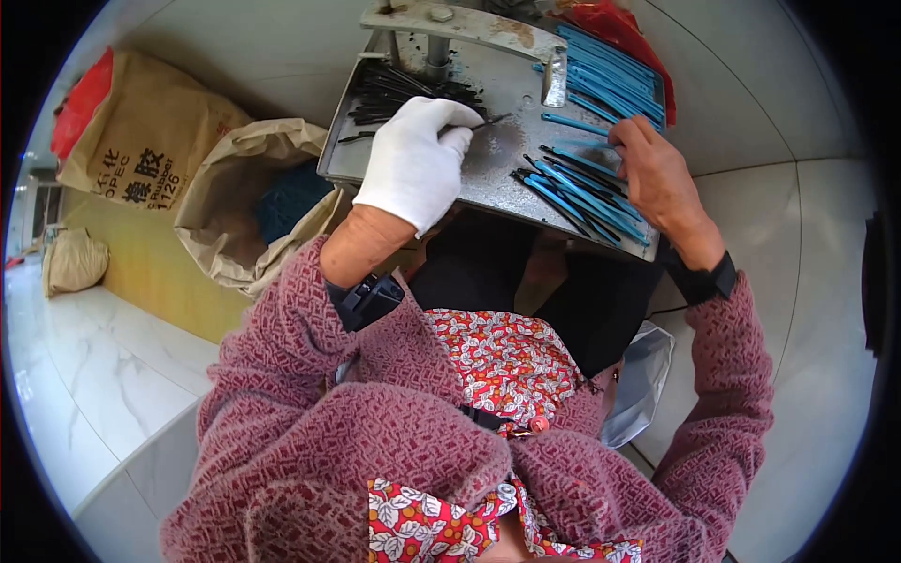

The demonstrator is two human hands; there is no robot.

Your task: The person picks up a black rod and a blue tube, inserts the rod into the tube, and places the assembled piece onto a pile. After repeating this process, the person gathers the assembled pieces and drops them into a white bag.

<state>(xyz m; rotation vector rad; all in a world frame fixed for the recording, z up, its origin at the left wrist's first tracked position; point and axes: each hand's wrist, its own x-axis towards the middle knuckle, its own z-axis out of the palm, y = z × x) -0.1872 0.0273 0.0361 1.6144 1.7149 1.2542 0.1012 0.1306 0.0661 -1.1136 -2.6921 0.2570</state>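
Note:
My left hand [413, 164], in a white glove, pinches a thin black strip [494, 121] over the middle of a grey metal tray [493, 183]. Beyond that hand lies a pile of black strips [404, 89]. At the right of the tray my bare right hand [657, 174] has its fingertips closed on the end of a blue strip [572, 124], which points left. A mixed bunch of blue and black strips [584, 195] lies on the near right part, beside the right hand. Many blue strips [610, 73] are heaped at the far right corner.
A metal press arm [497, 33] with a post [438, 56] crosses the tray's far side. Left of the tray stand an open paper sack [221, 202] with blue material inside and a full brown sack [150, 122]. A red bag [638, 38] sits behind the blue heap.

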